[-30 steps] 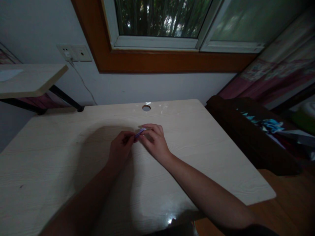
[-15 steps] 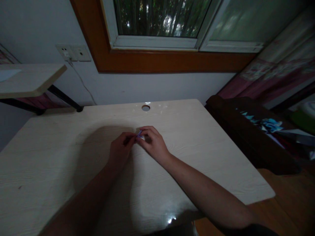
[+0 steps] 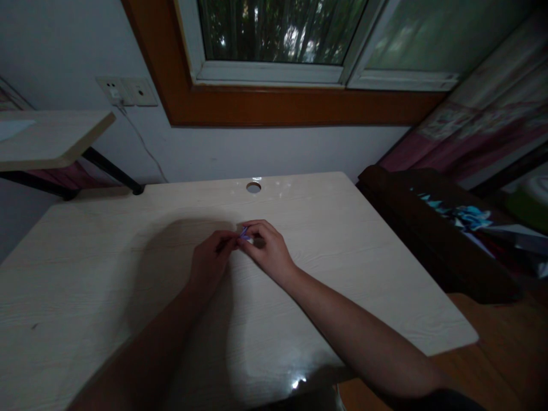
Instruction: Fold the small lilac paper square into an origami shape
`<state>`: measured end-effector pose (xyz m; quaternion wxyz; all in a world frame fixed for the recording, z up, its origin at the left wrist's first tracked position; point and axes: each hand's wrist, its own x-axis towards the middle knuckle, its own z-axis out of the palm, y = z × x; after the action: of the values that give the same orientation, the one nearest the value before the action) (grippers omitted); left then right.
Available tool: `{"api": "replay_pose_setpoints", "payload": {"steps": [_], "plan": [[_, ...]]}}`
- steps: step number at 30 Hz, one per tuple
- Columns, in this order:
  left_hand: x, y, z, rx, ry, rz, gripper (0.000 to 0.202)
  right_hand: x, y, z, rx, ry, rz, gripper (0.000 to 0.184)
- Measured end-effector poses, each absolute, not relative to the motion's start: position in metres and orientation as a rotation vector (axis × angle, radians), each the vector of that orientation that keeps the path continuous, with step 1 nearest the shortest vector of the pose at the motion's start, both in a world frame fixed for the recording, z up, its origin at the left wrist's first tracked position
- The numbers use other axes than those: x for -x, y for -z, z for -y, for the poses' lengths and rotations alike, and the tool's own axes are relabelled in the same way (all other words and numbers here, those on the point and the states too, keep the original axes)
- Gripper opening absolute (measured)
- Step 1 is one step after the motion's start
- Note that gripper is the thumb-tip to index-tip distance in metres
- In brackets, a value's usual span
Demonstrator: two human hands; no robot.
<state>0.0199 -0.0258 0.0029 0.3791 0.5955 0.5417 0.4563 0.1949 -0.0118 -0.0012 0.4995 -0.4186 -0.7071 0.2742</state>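
A small purple strip (image 3: pixel 244 232) sits between the two hands, above the middle of the table (image 3: pixel 355 245), its left end at the fingertips of the left hand (image 3: pixel 210 260) and its right side at those of the right hand (image 3: pixel 272 251). Both hands have hold of it in a pinch, thumb and fingers drawn together, the two sets of fingertips nearly meeting; the strip is mostly covered, so its full shape and material cannot be made out. The left hand is curled and in shadow, knuckles up; the right hand arches over more loosely, its fingers bent with a gap behind the thumb. The left forearm (image 3: pixel 158 325) and the right forearm (image 3: pixel 355 325) slant inward from the near edge, forming a wide V. The table has a pale, faintly wood-grained top with a soft sheen, rounded corners and a round hole (image 3: pixel 253 188) near its far edge. Beyond stands a plain painted wall (image 3: pixel 265 148) below a window frame (image 3: pixel 278 105) of orange-brown wood.
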Motion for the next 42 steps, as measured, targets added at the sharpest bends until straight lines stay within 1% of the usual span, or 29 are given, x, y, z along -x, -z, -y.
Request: {"api": "replay_pose_setpoints", "payload": {"steps": [10, 22, 33, 36, 40, 42], "plan": [[-0.0205, -0.0027, 0.0270, -1.583, -1.148, -1.431, 0.019, -0.1932, 0.0011, 0.0129, 1.027, -0.707, 1.675, 0.014], [-0.0215, -0.0058, 0.0263, -1.572, -1.169, -1.470, 0.018, -0.1925, 0.0040, 0.0137, 1.043, -0.729, 1.648, 0.015], [-0.0200, -0.0035, 0.0251, -1.513, -1.229, -1.442, 0.018, -0.1927, -0.0014, 0.0151, 1.037, -0.748, 1.629, 0.006], [-0.0201, -0.0047, 0.0258, -1.510, -1.235, -1.442, 0.018, -0.1927, 0.0001, 0.0147, 1.010, -0.768, 1.627, 0.006], [-0.0199, -0.0064, 0.0268, -1.484, -1.247, -1.429, 0.016, -0.1939, 0.0016, 0.0135, 0.967, -0.710, 1.655, 0.009], [-0.0197, -0.0074, 0.0263, -1.443, -1.272, -1.427, 0.016, -0.1949, 0.0007, 0.0132, 0.949, -0.666, 1.692, 0.007]]}}
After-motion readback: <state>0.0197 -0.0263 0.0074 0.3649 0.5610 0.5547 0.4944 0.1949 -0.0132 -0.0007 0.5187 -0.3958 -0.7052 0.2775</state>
